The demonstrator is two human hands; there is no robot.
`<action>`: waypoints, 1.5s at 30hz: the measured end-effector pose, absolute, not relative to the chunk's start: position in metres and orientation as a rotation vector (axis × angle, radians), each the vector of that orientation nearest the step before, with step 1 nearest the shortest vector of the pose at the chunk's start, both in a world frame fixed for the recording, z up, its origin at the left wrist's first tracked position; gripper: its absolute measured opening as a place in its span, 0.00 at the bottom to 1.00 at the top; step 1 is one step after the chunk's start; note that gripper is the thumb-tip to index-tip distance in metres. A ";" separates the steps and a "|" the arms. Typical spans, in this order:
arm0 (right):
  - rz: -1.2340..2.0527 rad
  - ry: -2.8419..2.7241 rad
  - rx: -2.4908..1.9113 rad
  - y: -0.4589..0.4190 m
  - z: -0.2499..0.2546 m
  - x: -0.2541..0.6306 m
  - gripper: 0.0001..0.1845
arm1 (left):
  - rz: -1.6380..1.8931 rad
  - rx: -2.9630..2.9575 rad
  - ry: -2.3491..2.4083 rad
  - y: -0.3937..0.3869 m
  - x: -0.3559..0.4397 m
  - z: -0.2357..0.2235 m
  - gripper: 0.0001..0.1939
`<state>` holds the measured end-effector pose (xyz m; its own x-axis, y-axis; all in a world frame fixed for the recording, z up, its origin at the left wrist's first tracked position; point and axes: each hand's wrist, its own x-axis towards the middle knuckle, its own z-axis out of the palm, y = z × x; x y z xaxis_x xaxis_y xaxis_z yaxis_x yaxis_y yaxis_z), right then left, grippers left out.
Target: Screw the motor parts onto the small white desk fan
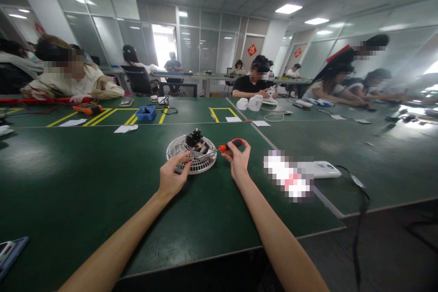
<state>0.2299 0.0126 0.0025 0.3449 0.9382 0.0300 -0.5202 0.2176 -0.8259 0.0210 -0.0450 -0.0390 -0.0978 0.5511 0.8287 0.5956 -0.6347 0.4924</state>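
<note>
A bright workroom with glass partitions surrounds a long, dark green worktable (102, 219) with a smooth, slightly glossy top. At its near side, the fingers of the right hand (237, 159) are wrapped around a screwdriver with a red-and-black handle (233, 145), its slim metal shaft pointing left across a round, white plastic fan grille (174, 148). The left hand (173, 177) has its thumb and fingertips a narrow gap apart at the grille's near left part, close to the shaft; whether they pinch some small part cannot be told. The grille lies flat on the table between the hands, and a black motor assembly with exposed parts (196, 140) sits on it. The work looks partway along: the motor is on the grille, but no housing covers it, so the unit is not closed up. The screws are too small to make out, so how many are in or out, and whether parts are being fitted or removed, is unclear. Farther out, a white, rounded device with a black cable (323, 169) lies to the right, a small blue plastic tray (145, 114) sits ahead to the left, and white plastic housings (253, 103) stand near a co-worker in a black top (249, 83).
</note>
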 end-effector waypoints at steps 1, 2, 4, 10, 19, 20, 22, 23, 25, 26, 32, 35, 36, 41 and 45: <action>1.104 -0.610 -0.831 0.013 0.002 0.230 0.36 | -1.881 -2.079 -1.324 -0.045 0.021 -0.039 0.16; 1.106 -0.609 -0.833 0.013 0.002 0.230 0.36 | -1.881 -2.076 -1.320 -0.045 0.021 -0.039 0.16; 1.108 -0.610 -0.835 0.014 0.002 0.230 0.36 | -1.874 -2.080 -1.306 -0.045 0.020 -0.039 0.16; 1.105 -0.624 -0.831 0.014 0.001 0.229 0.36 | -1.867 -2.086 -1.273 -0.046 0.022 -0.038 0.16; 1.103 -0.633 -0.836 0.014 -0.001 0.230 0.37 | -1.885 -2.073 -1.289 -0.046 0.022 -0.037 0.15; 1.103 -0.634 -0.836 0.014 -0.001 0.230 0.36 | -1.885 -2.074 -1.297 -0.047 0.022 -0.037 0.15; 1.100 -0.636 -0.835 0.013 -0.001 0.230 0.36 | -1.885 -2.078 -1.311 -0.047 0.021 -0.037 0.15; 1.099 -0.637 -0.836 0.013 -0.001 0.230 0.37 | -1.884 -2.079 -1.318 -0.047 0.021 -0.037 0.15; 1.096 -0.639 -0.837 0.013 -0.001 0.230 0.37 | -1.880 -2.079 -1.332 -0.047 0.021 -0.037 0.15; 1.094 -0.640 -0.837 0.013 -0.001 0.230 0.37 | -1.878 -2.080 -1.337 -0.047 0.021 -0.037 0.15; 1.069 -0.673 -0.829 0.013 -0.001 0.231 0.39 | -1.884 -2.087 -1.347 -0.047 0.022 -0.037 0.14; 1.053 -0.716 -0.812 0.011 -0.001 0.231 0.41 | -1.891 -2.096 -1.364 -0.046 0.021 -0.036 0.14; 1.047 -0.733 -0.806 0.011 0.000 0.231 0.41 | -1.895 -2.100 -1.373 -0.046 0.020 -0.036 0.14; 1.039 -0.813 -0.782 0.010 0.002 0.234 0.38 | -1.954 -2.104 -1.455 -0.045 0.017 -0.036 0.16; 1.068 -0.886 -0.768 0.009 0.008 0.238 0.35 | -2.083 -2.065 -1.574 -0.043 0.014 -0.035 0.19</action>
